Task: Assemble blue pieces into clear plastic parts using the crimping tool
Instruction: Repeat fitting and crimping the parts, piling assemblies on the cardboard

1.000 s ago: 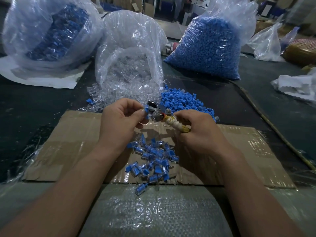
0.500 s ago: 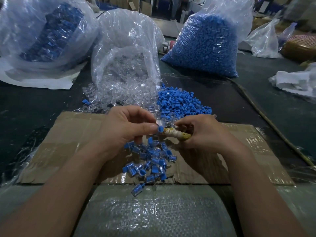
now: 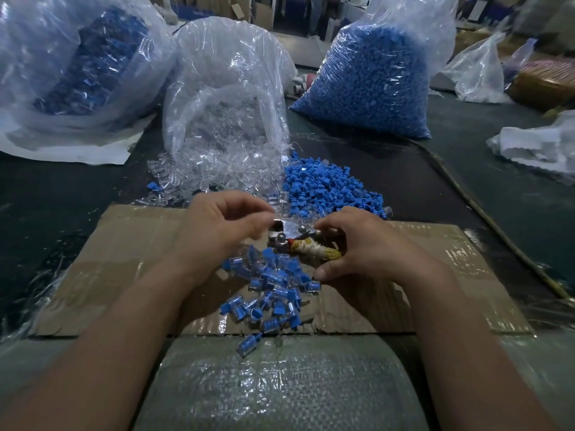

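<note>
The right hand (image 3: 367, 248) curls round the crimping tool (image 3: 291, 235), hiding most of its taped handle, while the blurred left hand (image 3: 222, 233) crooks fingers at the metal head, pinching anything or not I cannot tell, blue pieces (image 3: 329, 188) heaped at the tool's twelve o'clock.

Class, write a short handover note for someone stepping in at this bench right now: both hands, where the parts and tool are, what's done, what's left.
Left hand: fingers curled at the metal head of the crimping tool; blur hides whether it pinches a piece.
Right hand: grips the tool's wrapped handle.
Supplies: clear parts spill from the open bag; loose blue pieces lie just right of them.
Done: a pile of assembled pieces on the cardboard, under the hands.
Left: both supply piles are large, so many remain to crimp.
</note>
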The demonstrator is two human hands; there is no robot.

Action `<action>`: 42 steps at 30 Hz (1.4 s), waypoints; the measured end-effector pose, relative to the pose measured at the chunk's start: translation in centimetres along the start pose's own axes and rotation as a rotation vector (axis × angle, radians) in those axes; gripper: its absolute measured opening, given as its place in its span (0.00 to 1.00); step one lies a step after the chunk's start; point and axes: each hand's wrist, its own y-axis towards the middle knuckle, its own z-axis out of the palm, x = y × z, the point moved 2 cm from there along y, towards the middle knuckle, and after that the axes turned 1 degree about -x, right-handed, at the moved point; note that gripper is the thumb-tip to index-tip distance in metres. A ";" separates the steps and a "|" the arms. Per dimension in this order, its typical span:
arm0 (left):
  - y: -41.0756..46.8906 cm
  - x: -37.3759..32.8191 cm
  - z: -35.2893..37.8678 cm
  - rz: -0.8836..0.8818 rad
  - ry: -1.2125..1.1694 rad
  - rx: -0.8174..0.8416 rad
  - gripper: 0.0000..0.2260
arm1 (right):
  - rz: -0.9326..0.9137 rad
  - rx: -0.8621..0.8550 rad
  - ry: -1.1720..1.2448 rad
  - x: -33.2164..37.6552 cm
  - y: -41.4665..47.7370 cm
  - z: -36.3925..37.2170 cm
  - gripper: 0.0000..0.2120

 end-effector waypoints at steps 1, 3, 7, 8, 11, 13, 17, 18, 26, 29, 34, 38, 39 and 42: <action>0.3 0.3 -0.2 0.008 0.042 -0.107 0.05 | -0.001 0.002 0.004 -0.1 0.0 0.0 0.38; 0.9 0.9 -0.7 0.003 0.139 -0.260 0.09 | 0.003 0.009 0.027 -0.3 -0.1 0.0 0.37; 1.5 1.9 -0.6 0.058 0.451 -0.255 0.17 | 0.017 -0.047 0.141 -0.5 -0.1 -0.4 0.30; 1.6 2.2 -0.5 0.063 0.518 -0.212 0.19 | 0.016 -0.072 0.148 -0.5 -0.1 -0.5 0.29; 1.9 3.2 -0.1 0.027 0.671 -0.067 0.23 | 0.009 -0.151 0.131 -0.7 -0.1 -0.7 0.24; 2.2 3.6 -0.1 0.004 0.751 0.003 0.24 | 0.005 -0.186 0.130 -0.8 0.0 -0.8 0.22; 2.4 3.5 -0.1 0.009 0.745 0.010 0.19 | 0.011 -0.203 0.139 -1.0 0.1 -0.8 0.21; 2.3 3.4 -0.1 0.011 0.741 0.001 0.18 | 0.013 -0.197 0.138 -1.0 0.1 -0.8 0.21; 2.3 2.9 0.1 0.035 0.722 -0.008 0.16 | 0.025 -0.185 0.128 -1.2 0.2 -0.6 0.20; 2.2 2.9 0.1 0.035 0.724 -0.010 0.16 | 0.026 -0.180 0.120 -1.2 0.2 -0.6 0.20; 2.0 2.8 0.1 0.050 0.702 -0.026 0.11 | 0.034 -0.191 0.130 -1.2 0.1 -0.7 0.20; 2.0 2.9 0.1 0.061 0.720 -0.014 0.12 | 0.036 -0.188 0.130 -1.1 0.2 -0.7 0.20; 2.1 3.0 0.1 0.058 0.718 -0.011 0.12 | 0.035 -0.188 0.127 -1.1 0.2 -0.7 0.20; 2.2 3.1 0.1 0.033 0.688 -0.009 0.14 | 0.030 -0.180 0.122 -1.1 0.1 -0.7 0.20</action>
